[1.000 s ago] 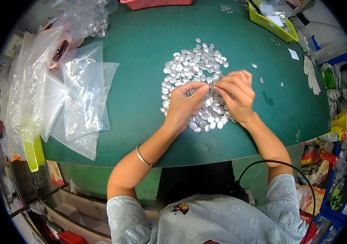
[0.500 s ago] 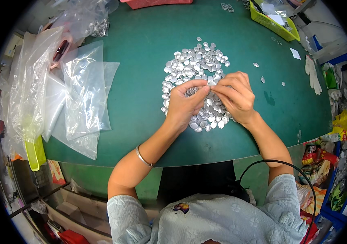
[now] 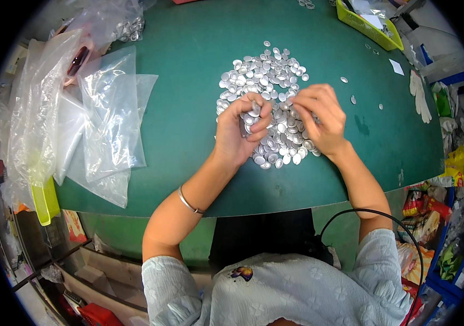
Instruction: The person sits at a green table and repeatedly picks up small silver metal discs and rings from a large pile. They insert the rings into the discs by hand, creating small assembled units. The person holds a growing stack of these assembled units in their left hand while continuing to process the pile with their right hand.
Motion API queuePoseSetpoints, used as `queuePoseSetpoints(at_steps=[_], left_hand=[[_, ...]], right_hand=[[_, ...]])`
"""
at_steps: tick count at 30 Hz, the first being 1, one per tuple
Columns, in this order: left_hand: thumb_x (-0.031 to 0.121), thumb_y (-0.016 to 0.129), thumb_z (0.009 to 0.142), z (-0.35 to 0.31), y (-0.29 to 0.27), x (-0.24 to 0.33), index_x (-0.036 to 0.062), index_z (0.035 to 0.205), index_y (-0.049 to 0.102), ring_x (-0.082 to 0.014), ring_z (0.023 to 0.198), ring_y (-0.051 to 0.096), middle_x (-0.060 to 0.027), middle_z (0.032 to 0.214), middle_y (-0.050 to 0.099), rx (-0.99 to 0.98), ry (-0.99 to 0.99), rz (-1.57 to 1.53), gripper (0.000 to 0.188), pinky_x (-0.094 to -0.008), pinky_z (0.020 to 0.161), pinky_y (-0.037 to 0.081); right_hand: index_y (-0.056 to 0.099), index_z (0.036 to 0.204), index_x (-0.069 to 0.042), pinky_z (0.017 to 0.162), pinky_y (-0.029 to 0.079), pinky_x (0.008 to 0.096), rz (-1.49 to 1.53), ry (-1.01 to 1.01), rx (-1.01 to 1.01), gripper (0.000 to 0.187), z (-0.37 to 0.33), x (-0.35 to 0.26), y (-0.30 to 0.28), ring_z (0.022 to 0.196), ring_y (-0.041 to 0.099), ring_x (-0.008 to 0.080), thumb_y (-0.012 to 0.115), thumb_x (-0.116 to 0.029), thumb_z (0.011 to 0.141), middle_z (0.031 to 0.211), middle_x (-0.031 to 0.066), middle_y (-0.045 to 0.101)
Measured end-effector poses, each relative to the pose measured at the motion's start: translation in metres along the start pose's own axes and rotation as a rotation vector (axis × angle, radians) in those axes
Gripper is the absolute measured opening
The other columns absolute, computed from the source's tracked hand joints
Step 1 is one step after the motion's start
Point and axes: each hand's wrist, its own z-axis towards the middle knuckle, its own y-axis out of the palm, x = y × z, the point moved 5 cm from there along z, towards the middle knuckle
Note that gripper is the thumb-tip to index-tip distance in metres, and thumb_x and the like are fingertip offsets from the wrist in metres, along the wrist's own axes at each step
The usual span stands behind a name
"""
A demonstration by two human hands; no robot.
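A heap of small silver oval metal pieces (image 3: 283, 142) is spread on a green tabletop (image 3: 188, 98). Over its left side is my left hand (image 3: 237, 130), palm turned up. Its thumb and curled fingers close on one silver oval piece (image 3: 255, 108). My right hand (image 3: 321, 120) is above the heap's right side, fingers bent together and slightly blurred. Whatever lies at those fingertips is too small and smeared to make out. The two hands are apart, and they hide part of the heap beneath them.
Clear plastic bags (image 3: 109, 119) cover the table's left side. A yellow-green basket (image 3: 373, 27) stands far right, with a white glove (image 3: 419, 98) near the right edge. A few loose oval pieces (image 3: 353, 100) lie right of the heap. A black cable (image 3: 373, 211) curves by my right arm.
My hands have separated from where their fingertips met over the heap. The left has turned palm up and curled its fingers; the right has shifted slightly up and right. The whole view has shifted a little.
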Motion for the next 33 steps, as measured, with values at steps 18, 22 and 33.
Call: queuePoseSetpoints(at_steps=[18,22,33], left_hand=[[0.020,0.052,0.088,-0.003,0.002,-0.004,-0.0033,0.103,0.051,-0.0015,0.050,0.034,0.0001,0.074,0.046,0.195,0.021,0.365,0.027,-0.0132,0.035,0.022],[0.019,0.055,0.086,-0.003,0.007,-0.012,-0.0039,0.098,0.055,-0.0021,0.050,0.035,-0.0012,0.072,0.047,0.129,-0.170,0.317,0.026,-0.0142,0.036,0.023],[0.013,0.053,0.086,-0.004,0.013,-0.003,-0.0036,0.091,0.055,-0.0004,0.047,0.033,-0.0003,0.072,0.049,0.092,-0.043,0.415,0.018,-0.0130,0.036,0.023]], right_hand=[[0.060,0.075,-0.004,0.069,0.040,0.0312,0.133,0.411,-0.057,0.009,-0.013,0.022,0.009,0.077,0.051,0.0218,0.065,-0.002,0.068,0.082,0.0056,0.057],[0.061,0.076,-0.003,0.066,0.041,0.0308,0.184,0.223,-0.037,0.011,-0.007,0.007,0.002,0.076,0.050,0.0228,0.064,0.001,0.067,0.080,0.0071,0.055],[0.060,0.084,-0.002,0.066,0.042,0.0302,0.184,0.322,-0.006,0.013,-0.007,0.012,0.004,0.074,0.052,0.0215,0.057,0.004,0.072,0.079,0.0089,0.058]])
